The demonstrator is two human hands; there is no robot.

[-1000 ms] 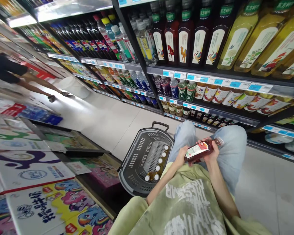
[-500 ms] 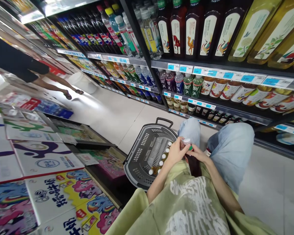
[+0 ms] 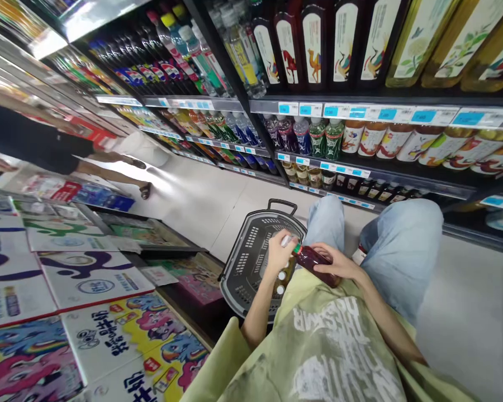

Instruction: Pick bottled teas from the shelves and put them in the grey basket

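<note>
A dark red drink bottle (image 3: pixel 312 260) lies tilted in both my hands, its white cap pointing left toward the basket. My left hand (image 3: pixel 280 252) grips the cap end. My right hand (image 3: pixel 333 267) wraps the bottle's body from the right. Just below and left of the bottle, a grey plastic shopping basket (image 3: pixel 251 251) rests on the floor, with several white-capped bottles (image 3: pixel 281 277) lined along its right side. My knees in light blue jeans (image 3: pixel 396 245) are bent beside the basket.
Drink shelves (image 3: pixel 360 111) full of bottles run along the right, close to my knees. Printed cartons (image 3: pixel 88 279) are stacked at the left. Another person (image 3: pixel 46 151) in dark clothes walks in the aisle at the far left. The pale floor (image 3: pixel 201 195) stretches ahead.
The bottle, held flat with its label up a second ago, has turned and swung left, cap toward the basket. My left hand shifted to the cap. The other person walked closer.
</note>
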